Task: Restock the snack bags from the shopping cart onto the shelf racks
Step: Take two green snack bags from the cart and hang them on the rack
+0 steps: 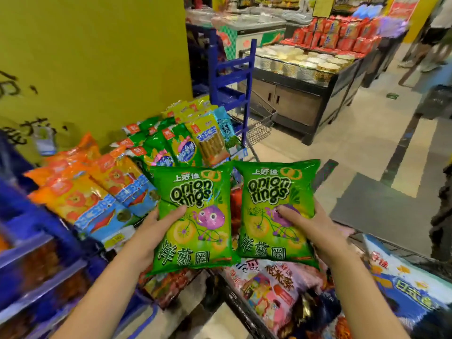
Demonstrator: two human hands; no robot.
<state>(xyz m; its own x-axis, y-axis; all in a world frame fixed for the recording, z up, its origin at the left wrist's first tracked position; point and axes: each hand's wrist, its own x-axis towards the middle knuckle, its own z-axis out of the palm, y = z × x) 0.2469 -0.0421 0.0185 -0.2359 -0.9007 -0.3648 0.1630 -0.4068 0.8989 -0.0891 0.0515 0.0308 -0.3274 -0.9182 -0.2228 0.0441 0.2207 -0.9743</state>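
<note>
Two onion rings bags are up from the cart, going toward the rack.

The left hand point(156, 223) grips one green onion rings bag point(195, 204) and the right hand point(303, 223) grips the second bag point(276, 192). Each thumb lies on the front, and the fingers are curled behind, out of sight. Both bags hang side by side in the centre of the frame, above the shopping cart point(228, 293) at the lower right. I judge this is the carrying step. Next they need a free place on the blue shelf rack point(56, 228) at the left. Orange bags point(73, 192) and other green bags point(159, 145) already crowd it, so a gap must be found first.
</note>
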